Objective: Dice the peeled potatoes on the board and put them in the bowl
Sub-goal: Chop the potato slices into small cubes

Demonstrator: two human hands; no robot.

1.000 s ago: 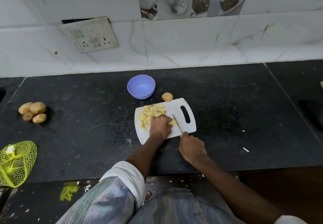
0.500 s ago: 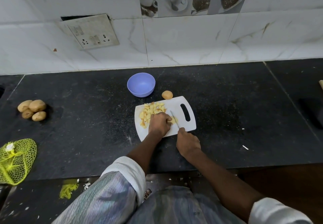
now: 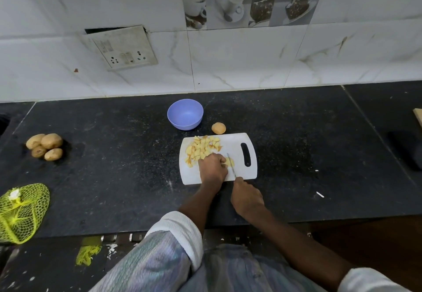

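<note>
Head view, near to far. Nearest: right hand point(image 3: 246, 197) at the near edge of the cutting board, fingers wrapped round the handle of a knife point(image 3: 231, 165), blade angled away across the board. Left hand point(image 3: 212, 168) just beside it, fingers curled down onto a potato piece point(image 3: 229, 161), pinning it against the blade. White cutting board point(image 3: 237, 173) flat on the dark tabletop point(image 3: 118, 177), slot handle to the right.

Beyond the left hand: pile of diced potato point(image 3: 202, 148) on the far left part of the board, touching or close to the knuckles. Dicing judged well advanced, one piece under the knife not yet reduced.

Just past the board's far edge: one whole small potato point(image 3: 218, 128) on the tabletop, uncut; peeled or not cannot be told.

Further back: blue bowl point(image 3: 185, 114), upright, nothing visible inside. Transfer not yet begun.

Far left: four unpeeled potatoes point(image 3: 45, 146) grouped well apart from the board; yellow net bag point(image 3: 21, 212) nearer the tabletop edge.

Remaining, by judgement: finish the held piece, deal with the small potato, move all dice into the bowl.
</note>
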